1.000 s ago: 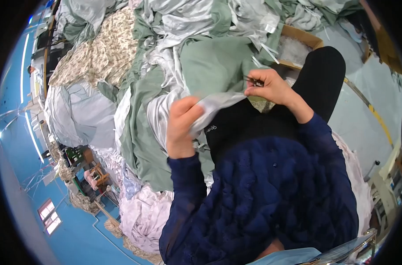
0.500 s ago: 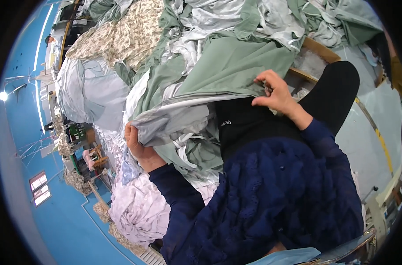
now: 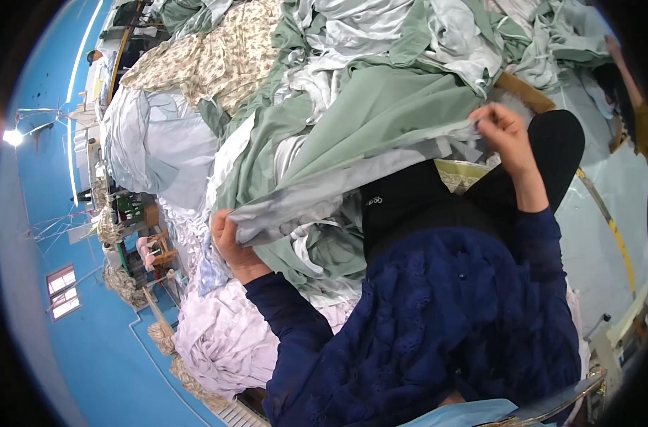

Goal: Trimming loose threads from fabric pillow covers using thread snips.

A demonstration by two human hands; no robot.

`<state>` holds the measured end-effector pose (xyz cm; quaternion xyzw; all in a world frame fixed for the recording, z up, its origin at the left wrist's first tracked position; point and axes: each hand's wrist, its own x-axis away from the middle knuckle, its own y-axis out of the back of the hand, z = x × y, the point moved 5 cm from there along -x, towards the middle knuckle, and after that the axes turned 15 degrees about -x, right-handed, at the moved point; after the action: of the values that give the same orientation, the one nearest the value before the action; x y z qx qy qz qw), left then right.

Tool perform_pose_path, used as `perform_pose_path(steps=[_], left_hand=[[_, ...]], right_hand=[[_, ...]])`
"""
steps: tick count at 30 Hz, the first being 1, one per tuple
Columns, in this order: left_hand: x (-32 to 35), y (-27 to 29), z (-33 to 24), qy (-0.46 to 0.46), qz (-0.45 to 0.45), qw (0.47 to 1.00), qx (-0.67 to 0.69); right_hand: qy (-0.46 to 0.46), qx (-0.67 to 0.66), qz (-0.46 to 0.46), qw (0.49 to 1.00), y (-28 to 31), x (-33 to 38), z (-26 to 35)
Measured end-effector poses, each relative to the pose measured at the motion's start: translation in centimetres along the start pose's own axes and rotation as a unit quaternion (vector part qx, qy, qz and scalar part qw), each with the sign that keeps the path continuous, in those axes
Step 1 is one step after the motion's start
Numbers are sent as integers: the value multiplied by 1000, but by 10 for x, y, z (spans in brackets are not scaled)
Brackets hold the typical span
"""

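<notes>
A pale green cloth with a grey underside (image 3: 367, 135) is stretched across my lap between both hands. My left hand (image 3: 231, 242) grips its grey folded edge at the lower left. At the upper right my right hand (image 3: 505, 132) pinches the other end of that edge. Both arms wear dark blue knitted sleeves. The cloth's far part runs up into a heap of green and white fabric (image 3: 381, 43).
A floral printed cloth (image 3: 210, 60) lies at the upper left of the heap. Light blue bundles (image 3: 153, 142) and a pale lilac bundle (image 3: 224, 334) sit to my left. Blue walls and a window (image 3: 64, 288) are at far left; a yellow-lined surface (image 3: 608, 228) is to my right.
My hands have moved apart, the left down and leftward, the right up and rightward. The cloth edge, bunched between them before, is now pulled out long.
</notes>
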<state>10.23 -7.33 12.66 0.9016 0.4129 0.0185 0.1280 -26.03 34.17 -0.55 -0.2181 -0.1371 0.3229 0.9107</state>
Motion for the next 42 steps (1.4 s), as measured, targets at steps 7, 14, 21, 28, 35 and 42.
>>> perform_pose_path(steps=[7,14,21,28,35,42], left_hand=[[-9,-21,40,123,124,969,-175],[-17,-32,54,126,100,967,-199],[-37,-93,34,-5,38,967,-252],[-2,-299,-58,-153,291,925,-190],[-25,-233,-99,-192,218,947,-140],[-5,-121,-152,-84,-164,983,4]], right_hand=[[12,-88,-36,995,13,-33,2],[-99,-107,-57,988,27,-38,-12],[-120,-54,-78,988,-8,-31,12],[132,188,160,960,-155,-12,71],[245,193,49,949,-106,-27,24],[260,325,-72,906,-71,-78,-13]])
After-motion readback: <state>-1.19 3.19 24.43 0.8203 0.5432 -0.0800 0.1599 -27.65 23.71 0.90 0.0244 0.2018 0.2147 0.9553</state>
